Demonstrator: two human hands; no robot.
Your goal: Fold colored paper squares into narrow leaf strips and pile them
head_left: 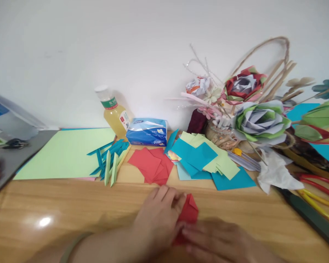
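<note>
A folded piece of red paper (191, 211) lies on the wooden table in front of me, with a creased, pointed top edge. My left hand (159, 213) is closed on its left side, the fingers curled and bent down onto it. From the lower right, my right hand (218, 238) rests on the paper's lower part, its fingers stretched out and lying flat. Motion blurs the right hand, and both hands cover much of the paper. Just beyond them lies a stack of flat red paper pieces (149, 164).
Blue and green folded strips (111, 159) lie beside large light green sheets (68, 153). Behind stand a juice bottle (115, 115) and a tissue pack (147, 132). Blue squares (199, 157), paper flowers (260, 120), a crumpled tissue (278, 171) and dark-handled tool (312, 213) are rightward.
</note>
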